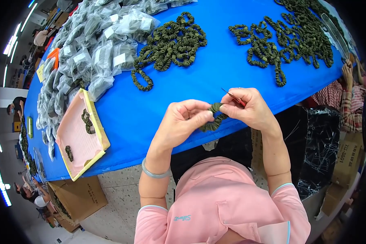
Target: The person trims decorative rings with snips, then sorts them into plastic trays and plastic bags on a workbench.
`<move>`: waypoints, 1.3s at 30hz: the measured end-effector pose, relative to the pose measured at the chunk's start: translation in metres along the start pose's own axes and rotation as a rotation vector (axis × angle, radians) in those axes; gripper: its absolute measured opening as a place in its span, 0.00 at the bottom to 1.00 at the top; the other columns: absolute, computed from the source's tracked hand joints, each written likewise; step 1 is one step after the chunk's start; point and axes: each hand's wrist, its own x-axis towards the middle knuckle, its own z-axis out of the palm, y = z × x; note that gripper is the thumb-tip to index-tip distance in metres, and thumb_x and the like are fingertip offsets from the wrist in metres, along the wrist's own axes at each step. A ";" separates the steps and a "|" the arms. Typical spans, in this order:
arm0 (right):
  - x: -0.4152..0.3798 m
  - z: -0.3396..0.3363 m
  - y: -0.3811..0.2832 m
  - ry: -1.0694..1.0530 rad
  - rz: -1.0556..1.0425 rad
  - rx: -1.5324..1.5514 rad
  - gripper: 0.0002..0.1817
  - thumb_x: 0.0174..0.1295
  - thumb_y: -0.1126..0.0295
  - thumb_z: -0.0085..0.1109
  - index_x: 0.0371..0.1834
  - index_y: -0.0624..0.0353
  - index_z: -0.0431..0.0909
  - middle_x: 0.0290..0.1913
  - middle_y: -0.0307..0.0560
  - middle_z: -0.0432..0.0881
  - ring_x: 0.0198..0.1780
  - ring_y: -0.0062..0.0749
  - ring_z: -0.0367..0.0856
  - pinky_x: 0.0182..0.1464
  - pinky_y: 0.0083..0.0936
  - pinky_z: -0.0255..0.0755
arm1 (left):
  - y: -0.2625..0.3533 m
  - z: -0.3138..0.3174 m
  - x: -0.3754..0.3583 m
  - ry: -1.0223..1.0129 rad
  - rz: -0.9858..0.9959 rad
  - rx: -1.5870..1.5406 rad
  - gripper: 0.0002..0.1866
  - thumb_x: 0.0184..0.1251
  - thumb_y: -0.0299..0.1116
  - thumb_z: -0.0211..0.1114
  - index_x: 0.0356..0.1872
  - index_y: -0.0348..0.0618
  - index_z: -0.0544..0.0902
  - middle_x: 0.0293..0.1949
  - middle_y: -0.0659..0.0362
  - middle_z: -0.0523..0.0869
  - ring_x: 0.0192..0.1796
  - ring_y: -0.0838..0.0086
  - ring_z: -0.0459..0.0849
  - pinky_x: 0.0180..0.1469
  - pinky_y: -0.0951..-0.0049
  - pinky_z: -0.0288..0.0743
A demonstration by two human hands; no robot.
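Note:
A dark green scrunchie (214,122) is stretched between my hands, just above the near edge of the blue table. My left hand (186,120) pinches its left side between thumb and fingers. At its upper right, my right hand (248,107) grips it with the thumb and fingertips. Small red-handled thread snips (236,99) are also tucked in my right hand, their dark pointed tip aimed up and left. Beyond my hands lies a heap of dark green scrunchies (166,44) on the tabletop.
Bagged scrunchies (101,53) pile up at the left. A yellow-rimmed tray (103,136) holds a few loose ones. More scrunchies (288,40) spread at the far right, beside a co-worker's hand (347,73). Cardboard boxes (79,197) stand below the table (215,53).

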 end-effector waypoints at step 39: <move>-0.001 0.023 0.008 0.211 0.130 0.549 0.06 0.61 0.68 0.63 0.33 0.58 0.78 0.20 0.31 0.71 0.20 0.11 0.61 0.20 0.08 0.52 | -0.015 0.049 0.004 0.539 0.677 0.806 0.10 0.49 0.25 0.71 0.34 0.48 0.83 0.36 0.67 0.83 0.40 0.74 0.73 0.48 0.73 0.61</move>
